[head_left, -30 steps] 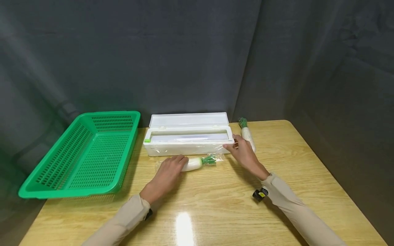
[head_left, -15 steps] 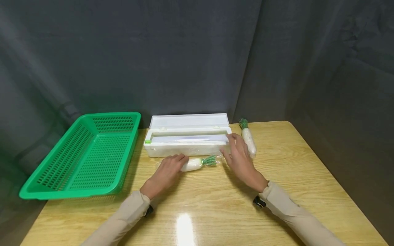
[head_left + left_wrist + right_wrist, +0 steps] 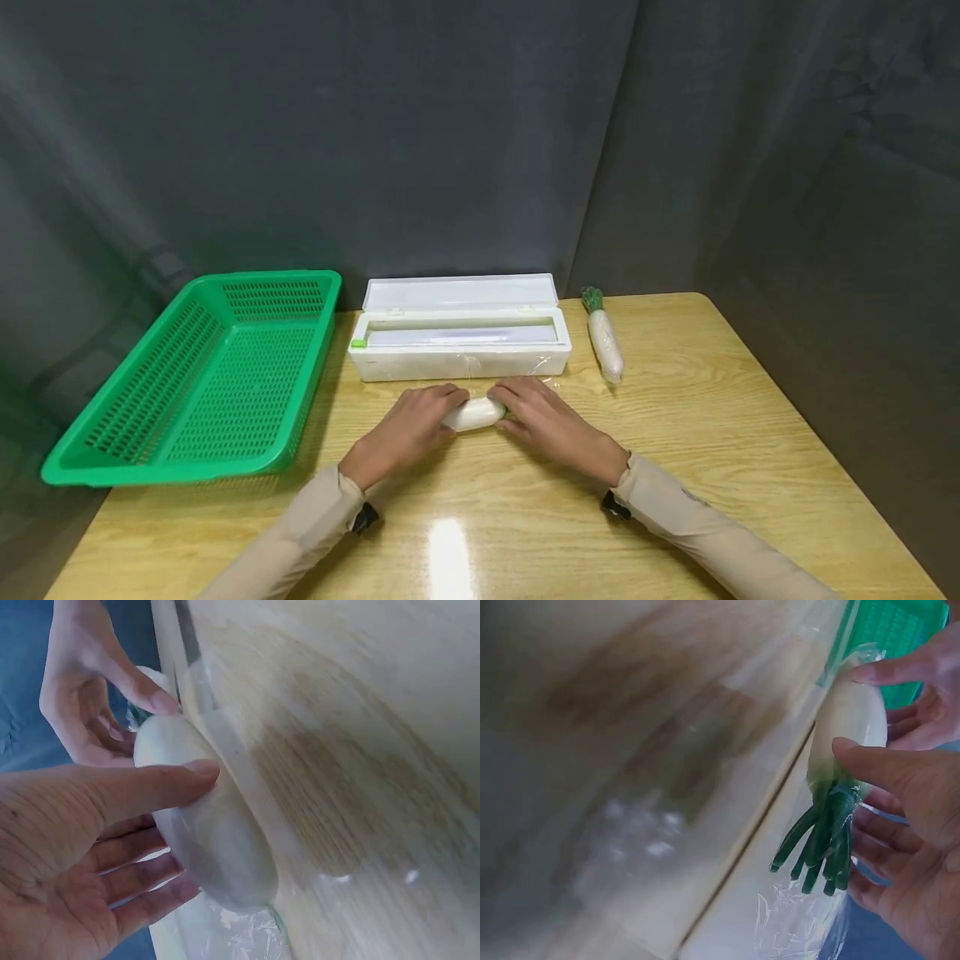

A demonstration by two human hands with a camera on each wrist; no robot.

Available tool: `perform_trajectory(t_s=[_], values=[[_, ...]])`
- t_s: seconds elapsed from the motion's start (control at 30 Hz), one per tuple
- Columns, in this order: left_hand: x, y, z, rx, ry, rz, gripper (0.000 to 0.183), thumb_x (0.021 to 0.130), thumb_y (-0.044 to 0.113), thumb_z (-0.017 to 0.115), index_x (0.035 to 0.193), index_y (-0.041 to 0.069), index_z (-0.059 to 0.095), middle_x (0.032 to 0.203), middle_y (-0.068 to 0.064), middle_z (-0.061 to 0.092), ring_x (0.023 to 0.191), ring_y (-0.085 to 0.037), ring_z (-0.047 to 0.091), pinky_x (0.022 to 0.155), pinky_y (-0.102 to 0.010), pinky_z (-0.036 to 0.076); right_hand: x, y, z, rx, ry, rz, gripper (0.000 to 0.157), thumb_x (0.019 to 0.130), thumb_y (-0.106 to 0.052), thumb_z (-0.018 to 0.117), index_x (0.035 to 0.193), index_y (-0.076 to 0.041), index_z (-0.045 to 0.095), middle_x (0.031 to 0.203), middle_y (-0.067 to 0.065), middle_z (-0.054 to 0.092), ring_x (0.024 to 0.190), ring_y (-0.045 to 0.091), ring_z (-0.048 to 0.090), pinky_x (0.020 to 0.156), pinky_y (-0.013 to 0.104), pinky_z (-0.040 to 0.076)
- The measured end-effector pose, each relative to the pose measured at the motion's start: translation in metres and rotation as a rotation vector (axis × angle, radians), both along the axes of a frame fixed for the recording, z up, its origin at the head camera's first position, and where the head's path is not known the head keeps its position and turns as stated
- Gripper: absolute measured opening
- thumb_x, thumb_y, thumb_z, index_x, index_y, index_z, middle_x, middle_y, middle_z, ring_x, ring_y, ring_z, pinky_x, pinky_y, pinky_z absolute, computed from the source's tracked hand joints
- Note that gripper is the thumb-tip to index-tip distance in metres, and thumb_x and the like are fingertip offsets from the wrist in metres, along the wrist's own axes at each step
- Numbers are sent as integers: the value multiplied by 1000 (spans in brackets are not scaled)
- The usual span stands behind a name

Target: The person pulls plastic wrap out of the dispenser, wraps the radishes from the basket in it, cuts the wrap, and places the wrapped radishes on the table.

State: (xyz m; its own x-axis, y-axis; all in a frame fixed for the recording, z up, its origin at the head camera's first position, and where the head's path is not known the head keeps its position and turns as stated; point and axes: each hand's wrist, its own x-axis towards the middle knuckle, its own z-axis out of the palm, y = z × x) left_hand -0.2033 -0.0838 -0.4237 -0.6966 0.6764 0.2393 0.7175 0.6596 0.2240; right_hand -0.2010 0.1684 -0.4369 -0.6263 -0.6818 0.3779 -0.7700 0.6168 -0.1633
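A white radish (image 3: 477,414) with cut green stalks (image 3: 821,832) lies in clear plastic film in front of the white film dispenser (image 3: 450,365). My left hand (image 3: 411,429) grips the root end, thumb on the near side and fingers round the far side. At the stalk end my right hand (image 3: 555,429) holds it the same way, its thumb just above the stalks in the right wrist view. Loose film (image 3: 791,919) sticks out past the stalks. The dispenser's lid (image 3: 461,292) stands up, showing the roll (image 3: 461,336) inside.
A second radish (image 3: 604,342), wrapped in film, lies to the right of the dispenser. The large green basket (image 3: 300,400) stands on the left of the wooden table (image 3: 525,533). Dark curtains (image 3: 450,142) hang behind the table.
My right hand has left the dispenser's right end and moved down and left onto the radish's stalk end. The radish has shifted slightly nearer; my left hand stays on it.
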Motion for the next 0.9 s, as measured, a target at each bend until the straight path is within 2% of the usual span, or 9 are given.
perform_trajectory(t_s=[0.2,0.3,0.47,0.63,0.8,0.9], values=[[0,-2,3,-5,-52,17,40,82,3,87,119,5,69,114,-9,74,89,-23,72,68,-37,57,-1,-2,2,44,36,30,55,87,-21,86,132,-1,62,129,12,64,123,30,62,109,46,48],[0,-2,2,-7,-89,6,41,83,3,86,121,5,70,117,-10,75,91,-24,72,70,-38,57,1,-3,1,79,36,21,49,88,-23,86,125,-3,63,120,10,66,112,27,64,100,42,52],[4,1,2,-35,-130,-11,42,84,2,85,123,3,71,121,-14,75,99,-28,73,77,-43,60,5,-2,1,123,-28,12,38,91,-27,82,116,-4,64,108,7,65,92,22,64,83,37,56],[4,2,7,-56,-137,-45,42,82,1,86,121,1,72,117,-16,75,96,-29,74,79,-42,61,7,0,2,120,-68,14,39,93,-28,79,120,-3,65,111,9,68,95,24,66,85,38,57],[3,0,12,-100,-224,-78,41,83,6,87,121,3,72,114,-12,75,97,-24,72,81,-40,59,6,2,7,132,-140,76,38,94,-28,79,120,-2,67,111,11,71,95,23,68,82,36,58],[3,-1,14,-78,-260,-86,39,85,6,86,122,3,72,114,-11,75,99,-23,70,83,-40,59,4,3,9,147,-187,92,34,96,-27,77,118,-2,68,109,10,71,94,20,67,81,34,58]])
